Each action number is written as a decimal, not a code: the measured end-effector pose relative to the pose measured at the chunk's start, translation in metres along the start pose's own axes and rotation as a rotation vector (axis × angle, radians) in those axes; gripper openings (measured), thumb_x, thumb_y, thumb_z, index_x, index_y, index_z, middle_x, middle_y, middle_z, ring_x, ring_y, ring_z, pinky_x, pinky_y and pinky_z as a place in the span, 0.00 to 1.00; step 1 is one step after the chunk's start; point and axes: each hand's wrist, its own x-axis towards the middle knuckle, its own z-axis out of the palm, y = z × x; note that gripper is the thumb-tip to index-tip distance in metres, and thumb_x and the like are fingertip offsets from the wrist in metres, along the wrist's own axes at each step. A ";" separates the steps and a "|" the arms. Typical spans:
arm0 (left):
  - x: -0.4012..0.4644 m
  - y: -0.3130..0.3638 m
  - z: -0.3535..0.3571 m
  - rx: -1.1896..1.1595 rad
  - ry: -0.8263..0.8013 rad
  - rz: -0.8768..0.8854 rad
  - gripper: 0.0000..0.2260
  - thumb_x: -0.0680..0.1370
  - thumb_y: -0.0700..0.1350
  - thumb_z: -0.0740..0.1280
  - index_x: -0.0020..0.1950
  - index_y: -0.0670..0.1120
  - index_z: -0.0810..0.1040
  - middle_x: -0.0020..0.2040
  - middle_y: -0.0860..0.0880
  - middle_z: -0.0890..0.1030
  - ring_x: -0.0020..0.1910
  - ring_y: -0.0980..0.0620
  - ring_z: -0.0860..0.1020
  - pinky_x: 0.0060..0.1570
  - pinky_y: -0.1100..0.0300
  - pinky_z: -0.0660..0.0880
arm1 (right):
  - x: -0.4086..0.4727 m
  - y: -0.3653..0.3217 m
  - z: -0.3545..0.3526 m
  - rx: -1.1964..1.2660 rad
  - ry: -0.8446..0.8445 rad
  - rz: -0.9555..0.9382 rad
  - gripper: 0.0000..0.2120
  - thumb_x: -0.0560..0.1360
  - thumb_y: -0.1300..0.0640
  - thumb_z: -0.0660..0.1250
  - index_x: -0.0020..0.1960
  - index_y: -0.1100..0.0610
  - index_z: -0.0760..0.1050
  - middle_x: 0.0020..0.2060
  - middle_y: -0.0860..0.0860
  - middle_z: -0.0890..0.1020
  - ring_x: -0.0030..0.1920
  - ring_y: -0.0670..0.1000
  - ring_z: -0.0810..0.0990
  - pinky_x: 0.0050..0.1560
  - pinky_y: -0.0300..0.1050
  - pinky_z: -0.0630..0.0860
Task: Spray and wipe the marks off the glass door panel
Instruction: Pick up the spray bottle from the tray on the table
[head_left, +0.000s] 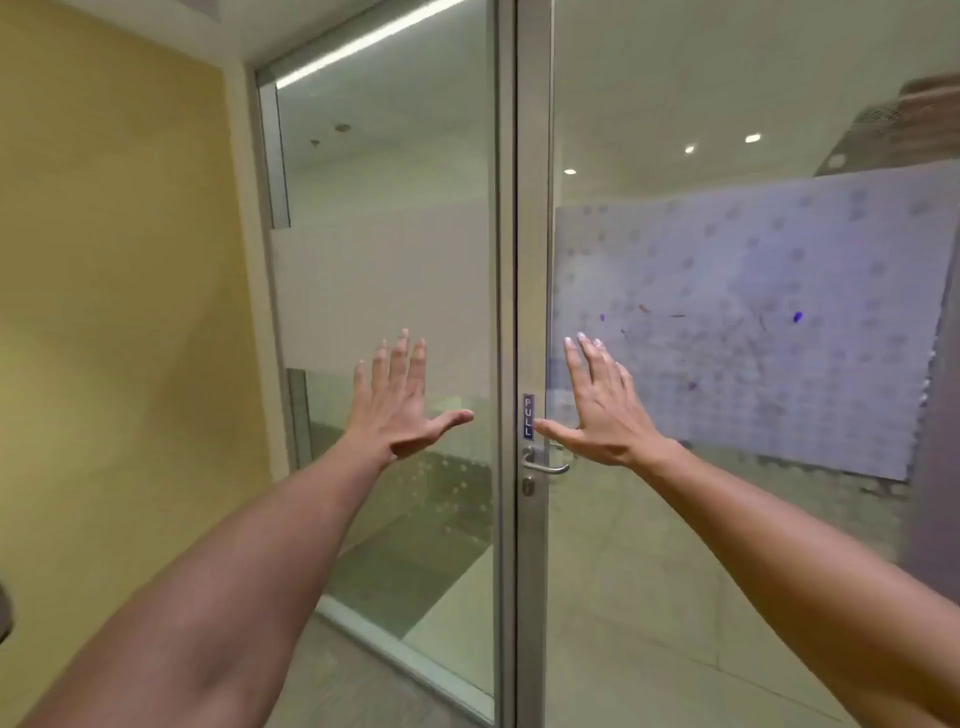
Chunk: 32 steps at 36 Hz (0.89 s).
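Note:
The glass door panel (727, 519) fills the right half of the view, with a frosted band (779, 312) across it that carries blue, purple and brown marks (797, 316). My right hand (597, 405) is held up flat in front of the band's left end, fingers spread, holding nothing. My left hand (400, 400) is raised the same way in front of the fixed glass pane (389, 208) left of the metal frame (524, 260). No spray bottle or cloth is in view.
A lever handle (545, 464) with a keyhole below and a PULL label (528, 415) sit on the door's frame between my hands. A yellow wall (114, 312) stands at the left. Tiled floor shows through the glass.

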 end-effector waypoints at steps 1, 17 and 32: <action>-0.004 -0.005 -0.003 0.003 -0.005 -0.005 0.56 0.66 0.83 0.42 0.82 0.47 0.36 0.82 0.43 0.34 0.82 0.40 0.39 0.79 0.34 0.43 | 0.000 -0.006 0.001 0.008 -0.004 -0.020 0.55 0.69 0.24 0.52 0.82 0.54 0.36 0.82 0.56 0.42 0.82 0.57 0.40 0.80 0.60 0.46; -0.141 -0.128 -0.036 0.046 -0.029 -0.117 0.55 0.68 0.81 0.46 0.83 0.46 0.39 0.83 0.43 0.39 0.83 0.41 0.42 0.79 0.35 0.44 | -0.036 -0.147 0.019 0.105 -0.071 -0.065 0.56 0.70 0.24 0.55 0.82 0.55 0.34 0.82 0.55 0.40 0.81 0.57 0.38 0.80 0.63 0.44; -0.302 -0.224 -0.070 0.090 -0.095 -0.279 0.57 0.65 0.84 0.43 0.83 0.46 0.44 0.83 0.42 0.43 0.82 0.38 0.47 0.79 0.35 0.50 | -0.096 -0.302 0.024 0.261 -0.161 -0.191 0.54 0.72 0.26 0.59 0.82 0.53 0.35 0.82 0.56 0.41 0.81 0.59 0.39 0.79 0.64 0.42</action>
